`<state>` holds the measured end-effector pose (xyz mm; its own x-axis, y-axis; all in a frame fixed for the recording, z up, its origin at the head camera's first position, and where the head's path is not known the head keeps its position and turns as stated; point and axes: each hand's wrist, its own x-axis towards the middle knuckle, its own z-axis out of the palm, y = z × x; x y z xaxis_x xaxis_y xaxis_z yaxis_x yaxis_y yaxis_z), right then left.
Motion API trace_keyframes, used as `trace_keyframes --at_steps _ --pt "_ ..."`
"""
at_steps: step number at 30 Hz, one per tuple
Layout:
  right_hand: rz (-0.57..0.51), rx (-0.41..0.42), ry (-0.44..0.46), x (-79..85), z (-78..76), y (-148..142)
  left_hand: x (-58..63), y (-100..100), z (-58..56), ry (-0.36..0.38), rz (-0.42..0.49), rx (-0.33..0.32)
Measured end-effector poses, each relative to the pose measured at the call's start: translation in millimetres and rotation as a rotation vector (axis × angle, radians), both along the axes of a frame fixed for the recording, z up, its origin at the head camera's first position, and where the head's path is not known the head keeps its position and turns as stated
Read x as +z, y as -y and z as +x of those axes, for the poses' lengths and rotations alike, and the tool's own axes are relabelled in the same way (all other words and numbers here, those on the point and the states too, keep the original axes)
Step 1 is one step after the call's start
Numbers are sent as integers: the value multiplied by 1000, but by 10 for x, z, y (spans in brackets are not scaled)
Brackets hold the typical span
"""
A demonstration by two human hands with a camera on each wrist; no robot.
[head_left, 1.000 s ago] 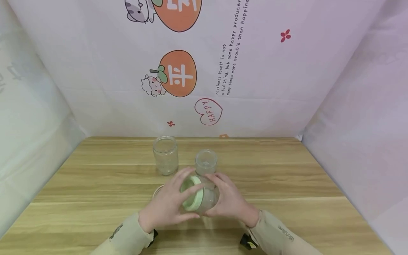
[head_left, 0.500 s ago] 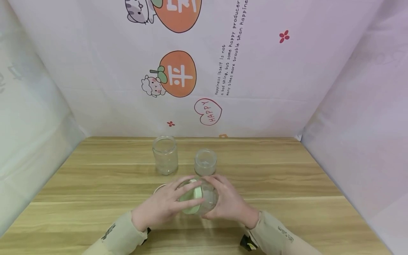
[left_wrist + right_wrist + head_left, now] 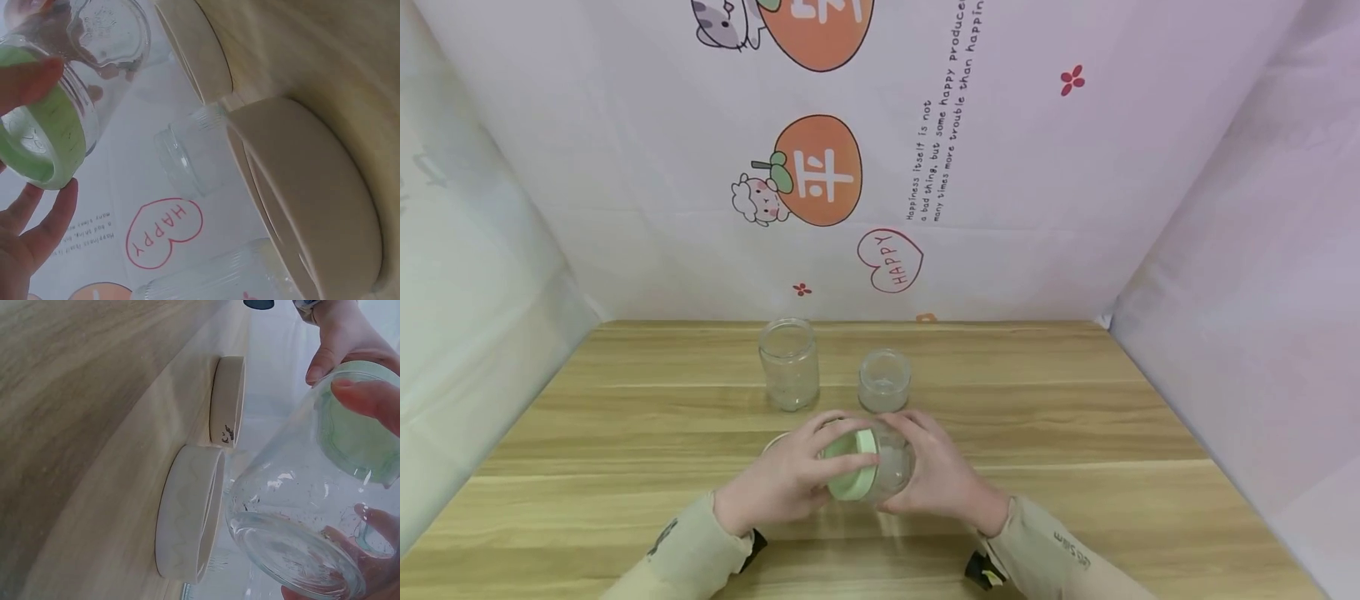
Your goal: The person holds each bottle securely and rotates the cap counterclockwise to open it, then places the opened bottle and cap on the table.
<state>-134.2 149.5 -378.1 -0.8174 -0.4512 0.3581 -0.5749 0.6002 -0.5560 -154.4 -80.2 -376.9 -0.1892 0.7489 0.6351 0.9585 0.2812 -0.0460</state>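
Note:
A clear glass jar (image 3: 897,463) lies tilted on its side above the table, its light green lid (image 3: 866,471) pointing left. My left hand (image 3: 778,483) grips that lid, with fingers and thumb around its rim in the left wrist view. Around the glass body curls my right hand (image 3: 943,477), steadying it from the right. In the right wrist view the thick base of the jar (image 3: 287,550) faces the camera, and the green shows through the glass. The inside of the jar holds nothing visible. Parts of both hands are hidden behind it.
Behind the hands stand a tall open glass jar (image 3: 790,367) and a short glass jar (image 3: 884,383). Two beige round lids (image 3: 312,187) rest on the wood-grain table (image 3: 1060,500) below the held jar. Printed white cloth (image 3: 1000,275) walls the back and sides.
My left fingers have loosened, shifted left and down, then closed around the green lid again. The right hand and the jar have hardly moved.

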Motion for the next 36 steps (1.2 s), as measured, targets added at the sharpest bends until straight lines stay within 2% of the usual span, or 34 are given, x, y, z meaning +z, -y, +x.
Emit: trace_keyframes --at_steps 14,25,36 --pt "6 -14 21 -47 -37 -49 -10 -60 14 261 37 116" --pt "16 -18 -1 -61 -47 -74 -18 -100 -7 331 54 153" --pt "4 0 -31 -40 -38 -95 4 -145 34 379 81 204"
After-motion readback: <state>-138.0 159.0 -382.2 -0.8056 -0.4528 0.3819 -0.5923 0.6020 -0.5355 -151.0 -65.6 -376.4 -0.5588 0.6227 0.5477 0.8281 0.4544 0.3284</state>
